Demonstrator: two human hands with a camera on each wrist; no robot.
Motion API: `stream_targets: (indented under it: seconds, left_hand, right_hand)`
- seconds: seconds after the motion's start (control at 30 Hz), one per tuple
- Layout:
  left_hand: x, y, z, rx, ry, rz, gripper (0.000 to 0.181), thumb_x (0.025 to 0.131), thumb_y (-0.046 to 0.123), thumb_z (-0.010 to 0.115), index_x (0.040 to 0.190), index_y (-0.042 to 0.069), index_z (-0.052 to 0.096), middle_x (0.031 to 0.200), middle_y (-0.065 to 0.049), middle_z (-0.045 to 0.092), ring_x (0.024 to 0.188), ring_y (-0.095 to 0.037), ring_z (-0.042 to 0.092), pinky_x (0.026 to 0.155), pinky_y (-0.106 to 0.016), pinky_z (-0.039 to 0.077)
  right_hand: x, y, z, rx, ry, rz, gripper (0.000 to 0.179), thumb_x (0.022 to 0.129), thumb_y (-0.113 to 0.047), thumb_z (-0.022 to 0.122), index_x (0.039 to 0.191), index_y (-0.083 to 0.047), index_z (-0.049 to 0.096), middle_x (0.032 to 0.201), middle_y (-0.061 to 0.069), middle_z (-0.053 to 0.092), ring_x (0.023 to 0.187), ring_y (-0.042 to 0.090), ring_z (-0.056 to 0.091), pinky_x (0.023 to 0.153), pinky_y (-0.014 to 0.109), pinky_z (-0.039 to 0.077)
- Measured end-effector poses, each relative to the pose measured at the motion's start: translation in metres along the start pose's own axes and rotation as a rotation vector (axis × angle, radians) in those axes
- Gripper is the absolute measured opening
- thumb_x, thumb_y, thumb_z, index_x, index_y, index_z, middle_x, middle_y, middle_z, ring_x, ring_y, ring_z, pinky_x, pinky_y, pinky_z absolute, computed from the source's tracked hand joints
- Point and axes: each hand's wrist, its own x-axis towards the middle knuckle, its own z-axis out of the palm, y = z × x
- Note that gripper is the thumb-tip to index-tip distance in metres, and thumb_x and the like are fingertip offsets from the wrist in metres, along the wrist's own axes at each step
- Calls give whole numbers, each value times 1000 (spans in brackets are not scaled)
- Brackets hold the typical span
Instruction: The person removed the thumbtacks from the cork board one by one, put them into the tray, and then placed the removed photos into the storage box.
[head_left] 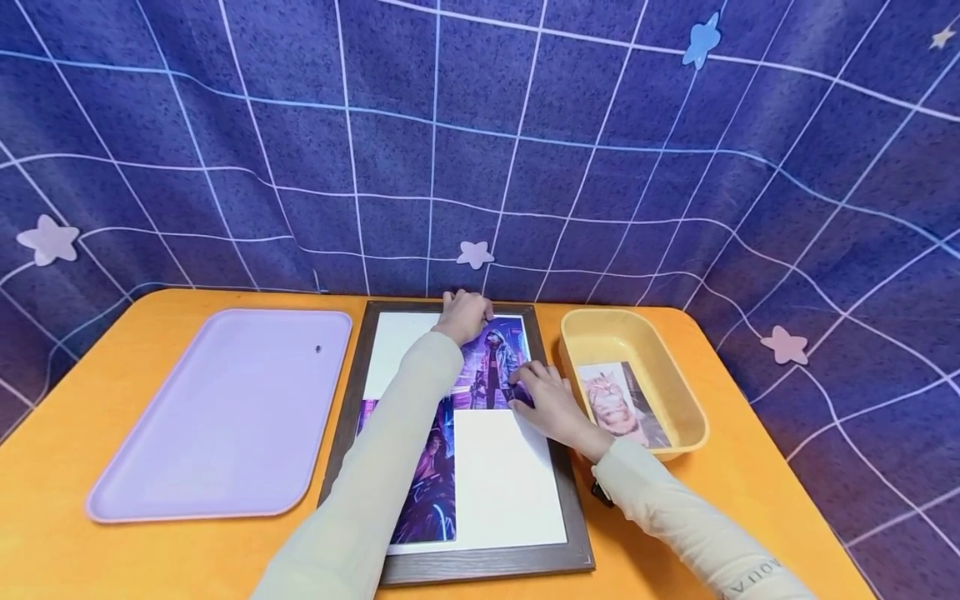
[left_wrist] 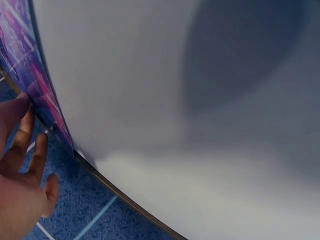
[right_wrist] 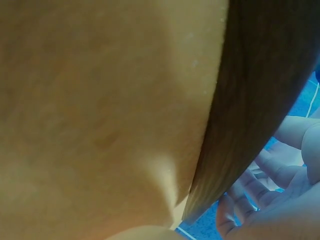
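A dark-framed board (head_left: 512, 471) with a white surface lies on the orange table. A purple picture card (head_left: 491, 360) of a hooded figure covers its upper right quarter. My left hand (head_left: 465, 317) reaches over the board's far edge; in the left wrist view its thumb and forefinger pinch the card's edge (left_wrist: 47, 95), the other fingers loosely spread. My right hand (head_left: 551, 404) touches the card's right side, its fingers apart in the right wrist view beside the dark frame. A second purple card (head_left: 427, 492) lies at lower left, partly hidden by my left sleeve.
To the left lies a lilac tray (head_left: 225, 417) with a small dark speck on it. A yellow bin (head_left: 678, 392) on the right holds a cat picture (head_left: 611, 404) and a darker card under it. Blue grid-patterned cloth (head_left: 390, 167) hangs behind the table.
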Motion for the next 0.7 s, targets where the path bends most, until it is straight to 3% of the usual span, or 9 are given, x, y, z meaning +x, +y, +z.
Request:
stream_targets:
  seconds: [0.27,0.7]
  left_hand:
    - [0,2,1,7,2,-34,17,88,11,56,98,17,69,107,-1,65,100,-25,51,93,-45,25]
    - [-1,7,1,134,19,10,18,86,8,57,96,19,68,104,0,65,101,-25,50,92,-44,25]
  right_hand:
    - [0,1,1,-6,11,-14,26,84,-20,65,108,-12,59,118,6,53,106,27,45,73,33,30]
    - [-1,1,1,-2,7,-18,25,84,-19,65,108,-13,59,117,5,53,104,26,44,72,33,30]
